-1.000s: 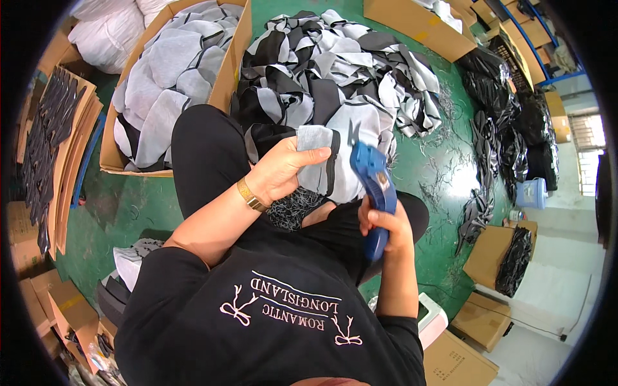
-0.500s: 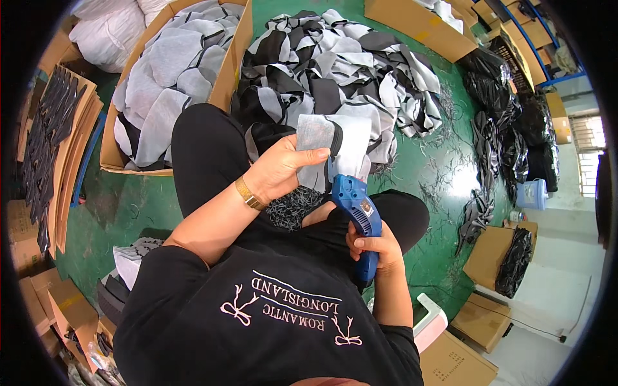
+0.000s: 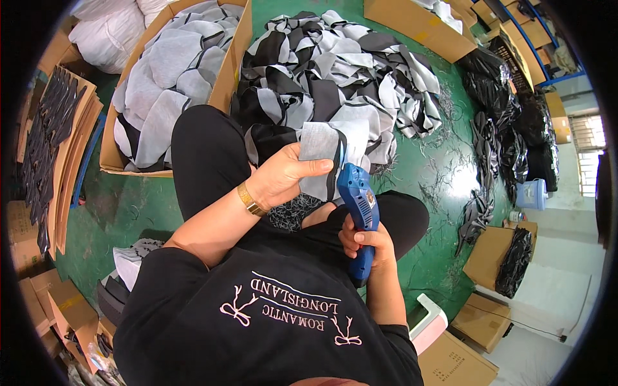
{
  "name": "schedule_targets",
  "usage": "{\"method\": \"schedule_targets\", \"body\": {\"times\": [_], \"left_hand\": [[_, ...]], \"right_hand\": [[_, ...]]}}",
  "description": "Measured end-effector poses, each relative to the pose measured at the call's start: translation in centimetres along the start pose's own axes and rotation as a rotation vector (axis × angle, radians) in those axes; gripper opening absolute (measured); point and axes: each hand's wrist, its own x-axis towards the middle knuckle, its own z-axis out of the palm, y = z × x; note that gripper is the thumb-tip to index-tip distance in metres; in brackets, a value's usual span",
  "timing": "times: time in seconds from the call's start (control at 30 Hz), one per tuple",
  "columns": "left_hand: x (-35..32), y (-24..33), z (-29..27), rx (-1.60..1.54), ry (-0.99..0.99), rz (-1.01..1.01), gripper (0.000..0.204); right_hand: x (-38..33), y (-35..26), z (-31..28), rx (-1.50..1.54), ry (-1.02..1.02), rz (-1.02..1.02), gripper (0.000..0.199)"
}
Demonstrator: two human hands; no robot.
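My left hand [image 3: 281,175] pinches a grey and white fabric piece [image 3: 318,143] with a black band, its thumb lying on the front. Wrapped round the handle of blue electric scissors [image 3: 358,193] is my right hand [image 3: 370,244]. The tool's head points away from me and meets the fabric close to the black band; its blade is hidden there. Beyond the held piece lies a big heap of similar black, grey and white fabric pieces [image 3: 322,64] on the green floor.
Left of the heap stands a cardboard box [image 3: 235,61] filled with grey fabric pieces. Thin dark trimmings [image 3: 293,212] lie between my legs, with more scattered at right. Black plastic bags [image 3: 492,90] and a light blue bucket [image 3: 532,194] line the right side.
The electric scissors have drawn back toward me and slightly right, and stand more upright. My left hand and the fabric have shifted slightly toward me.
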Motion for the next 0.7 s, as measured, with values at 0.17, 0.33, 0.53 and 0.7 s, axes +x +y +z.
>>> {"method": "schedule_targets", "body": {"times": [0.17,0.33,0.53,0.7], "left_hand": [[-0.1,-0.4,-0.1,0.029,-0.006,0.006,0.033],[-0.2,-0.4,0.2,0.039,-0.022,-0.031,0.035],[-0.5,-2.3,0.9,0.422,-0.076,0.013,0.026],[-0.4,-1.8,1.3,0.373,0.084,0.047,0.02]], "right_hand": [[1.1,0.1,-0.3,0.153,-0.076,-0.012,0.031],[1.8,-3.4,0.7,-0.22,0.143,-0.247,0.039],[4.2,-5.4,3.4,-0.772,0.38,-0.457,0.045],[5.0,-3.9,3.9,-0.979,0.447,-0.488,0.041]]}}
